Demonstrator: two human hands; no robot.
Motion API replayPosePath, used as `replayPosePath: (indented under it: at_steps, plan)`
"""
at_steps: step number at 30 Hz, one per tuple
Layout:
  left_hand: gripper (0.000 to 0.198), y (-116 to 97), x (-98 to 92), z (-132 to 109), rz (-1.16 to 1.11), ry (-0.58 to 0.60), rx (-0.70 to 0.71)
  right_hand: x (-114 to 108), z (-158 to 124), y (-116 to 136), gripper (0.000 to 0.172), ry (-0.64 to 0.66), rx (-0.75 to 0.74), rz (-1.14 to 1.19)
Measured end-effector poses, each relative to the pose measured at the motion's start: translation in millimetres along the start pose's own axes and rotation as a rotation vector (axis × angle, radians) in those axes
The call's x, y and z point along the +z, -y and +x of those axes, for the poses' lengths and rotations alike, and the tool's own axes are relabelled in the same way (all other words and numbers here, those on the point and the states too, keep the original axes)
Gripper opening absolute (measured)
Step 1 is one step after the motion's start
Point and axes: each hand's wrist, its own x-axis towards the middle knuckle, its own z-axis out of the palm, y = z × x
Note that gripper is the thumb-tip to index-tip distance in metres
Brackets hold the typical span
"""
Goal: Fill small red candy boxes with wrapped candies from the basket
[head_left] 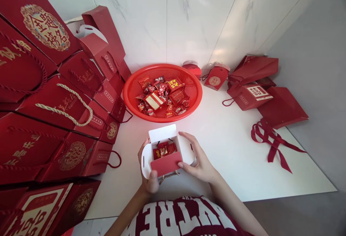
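A small red gift box (166, 164), white inside, is held between both hands near the table's front edge. Its top flaps stand open, and several wrapped candies (164, 150) lie inside. My left hand (149, 178) grips the box's left side, thumb in front by the slotted flap. On the right side, my right hand (198, 164) has its thumb on the red front flap and its fingers behind the white side flap. A twisted cord handle (169, 177) hangs at the box's near side. Beyond the box stands a red plastic basket (198, 97) with wrapped sweets in it.
Red gift bags and boxes (72, 156) are stacked high along the left. At the back right are a small red box (217, 77), several bags (250, 97) and a loose red ribbon (275, 144) on the white table (229, 178). A tiled wall (194, 19) rises behind.
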Motion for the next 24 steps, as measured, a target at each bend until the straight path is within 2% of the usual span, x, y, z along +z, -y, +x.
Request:
replayPosePath:
  at_steps: [2, 3, 8, 11, 16, 21, 24]
  plan:
    - [0.083, -0.8, -3.3, 0.4, -0.01, -0.139, 0.102, 0.0, -0.4, -1.0, 0.078, 0.003, 0.009, 0.022]
    - [0.078, -0.6, -4.2, 0.9, -0.022, -0.172, 0.123, -0.2, -0.7, -2.2, 0.081, 0.003, 0.013, 0.035]
    - [0.066, 6.5, -5.1, 4.7, -0.088, -0.065, 0.037, -3.7, -1.6, -9.3, 0.109, 0.04, 0.053, 0.112]
    - [0.068, 16.0, -7.2, 4.4, -0.072, -0.054, -0.004, -6.5, -0.5, -10.4, 0.117, 0.087, 0.069, 0.135]
    - [0.07, 24.9, -11.0, 2.6, -0.064, -0.026, -0.066, -8.4, 0.7, -10.6, 0.103, 0.099, 0.025, 0.16]
    - [0.069, 12.0, -11.2, 5.4, -0.067, 0.001, 0.018, -8.0, 0.7, -9.7, 0.084, 0.092, -0.001, 0.153]
    - [0.068, 9.4, -10.6, 5.3, -0.142, 0.018, -0.007, -8.4, 0.1, -9.5, 0.075, 0.093, 0.002, 0.136]
